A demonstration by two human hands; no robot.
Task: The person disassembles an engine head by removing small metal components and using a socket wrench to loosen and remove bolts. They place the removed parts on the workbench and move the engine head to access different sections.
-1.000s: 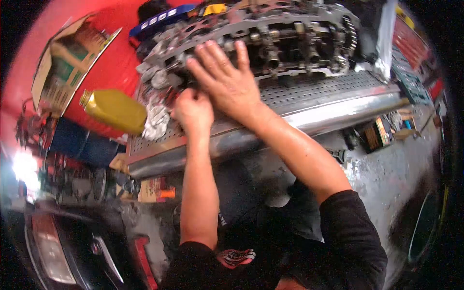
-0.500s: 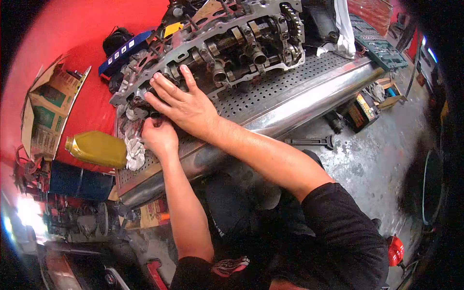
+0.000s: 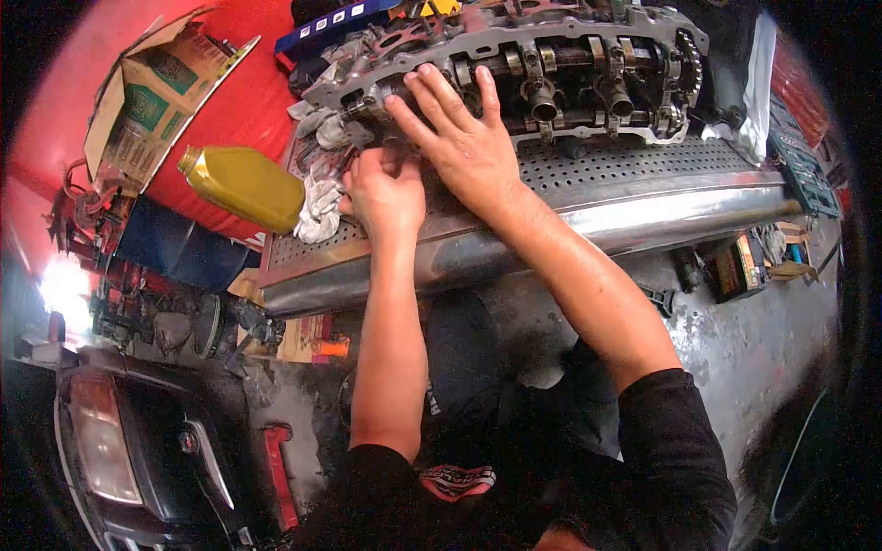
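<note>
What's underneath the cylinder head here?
A perforated metal bench top shows under the cylinder head. At its left end, the right hand lies flat on it and the curled left hand hides what lies beneath; a rag sits beside.

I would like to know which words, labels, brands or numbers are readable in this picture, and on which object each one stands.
No text can be read for certain.
Cardboard box: green print, too blurred.
Small box on the floor: orange label, too small.
Shirt emblem: red and white, unreadable.
Gold bottle: no label shows.
</note>
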